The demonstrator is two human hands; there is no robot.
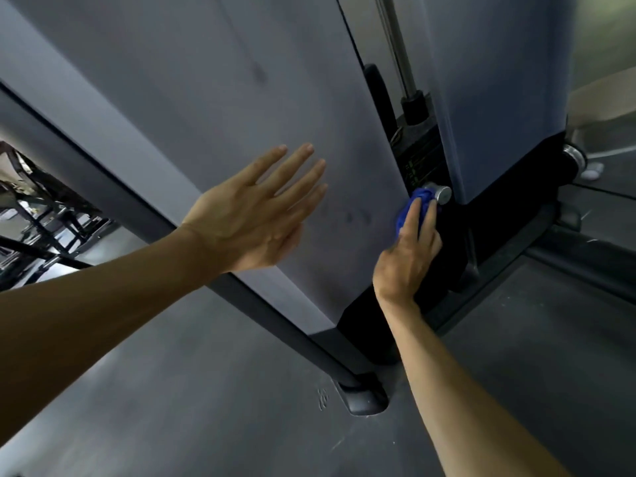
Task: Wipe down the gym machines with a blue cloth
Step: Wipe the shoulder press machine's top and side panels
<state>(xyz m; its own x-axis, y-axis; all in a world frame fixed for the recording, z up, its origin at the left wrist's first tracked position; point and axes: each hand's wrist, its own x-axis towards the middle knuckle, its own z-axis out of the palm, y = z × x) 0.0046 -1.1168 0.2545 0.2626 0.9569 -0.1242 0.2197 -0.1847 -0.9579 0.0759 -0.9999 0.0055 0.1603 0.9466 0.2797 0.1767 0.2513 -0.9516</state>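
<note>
Your right hand (407,259) has its grip curled around the soft, light blue cloth (413,210), bunched at centre-right against the machine's silver knob (440,194); keep it wadded under your fingertips, left hand (254,215) flat-open.

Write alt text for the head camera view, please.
A person's right hand presses a bunched blue cloth against a silver knob on a gym machine's weight stack, while the open left hand lies flat against the machine's grey side panel.
</note>
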